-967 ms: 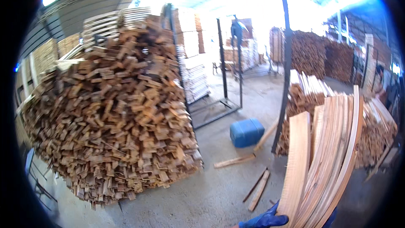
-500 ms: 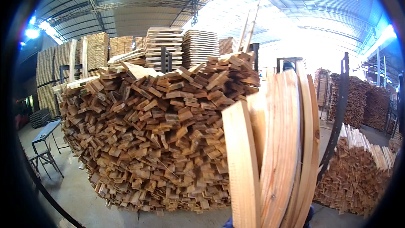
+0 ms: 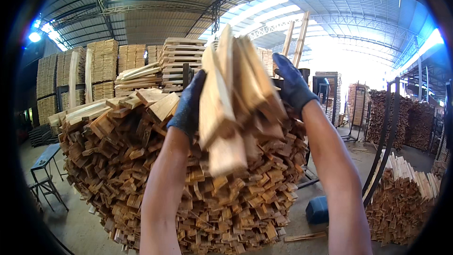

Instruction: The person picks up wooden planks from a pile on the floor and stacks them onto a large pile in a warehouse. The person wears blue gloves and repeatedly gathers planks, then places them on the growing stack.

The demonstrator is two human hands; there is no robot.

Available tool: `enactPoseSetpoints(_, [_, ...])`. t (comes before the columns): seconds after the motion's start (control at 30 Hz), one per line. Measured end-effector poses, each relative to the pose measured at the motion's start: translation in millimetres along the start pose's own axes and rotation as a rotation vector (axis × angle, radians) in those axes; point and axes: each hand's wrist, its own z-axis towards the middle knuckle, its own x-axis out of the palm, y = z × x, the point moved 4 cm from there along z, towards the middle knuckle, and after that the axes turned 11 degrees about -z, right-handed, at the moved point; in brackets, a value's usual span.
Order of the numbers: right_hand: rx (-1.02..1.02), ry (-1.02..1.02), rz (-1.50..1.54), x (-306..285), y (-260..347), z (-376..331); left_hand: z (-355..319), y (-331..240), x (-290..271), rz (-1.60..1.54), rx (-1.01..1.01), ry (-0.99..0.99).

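Note:
Both my arms are raised in front of me. My left hand [image 3: 188, 106] and my right hand [image 3: 292, 85], each in a dark blue glove, clamp a bundle of pale wooden slats [image 3: 233, 99] from either side. The slats point upward and fan out, held above a tall stack of short wooden pieces [image 3: 118, 160] directly ahead. The bundle's lower ends hang in front of that stack's upper edge.
Another heap of wood [image 3: 401, 198] lies at the right behind a dark curved metal post [image 3: 384, 146]. A blue container [image 3: 317, 210] sits on the concrete floor. A metal-framed table [image 3: 45, 160] stands at the left. Tall pallets of boards [image 3: 179, 61] rise behind.
The bundle went from resting low at the right to being lifted up high in both hands. My view swung from the floor toward the big stack and the roof.

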Motion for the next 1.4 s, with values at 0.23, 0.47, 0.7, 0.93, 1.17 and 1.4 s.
enactPoseSetpoints(0.23, [-0.392,-0.088,-0.389,75,56,-60,-11,-52,-69,0.736,0.577,0.023])
enactPoseSetpoints(0.47, [0.082,-0.184,0.040,58,99,-62,-39,-24,-44,1.032,0.867,0.160])
enactPoseSetpoints(0.7, [0.012,-0.199,-0.411,124,76,-11,-21,7,-22,1.571,1.131,0.240])
enactPoseSetpoints(0.93, [0.121,-0.126,-0.231,168,52,-11,20,29,-67,1.707,1.202,0.068])
enactPoseSetpoints(1.17, [0.336,0.097,-0.236,176,47,-10,49,49,-86,1.936,1.065,0.000])
enactPoseSetpoints(1.4, [0.232,0.179,-0.081,110,151,-282,-7,38,-88,1.523,1.116,0.181])
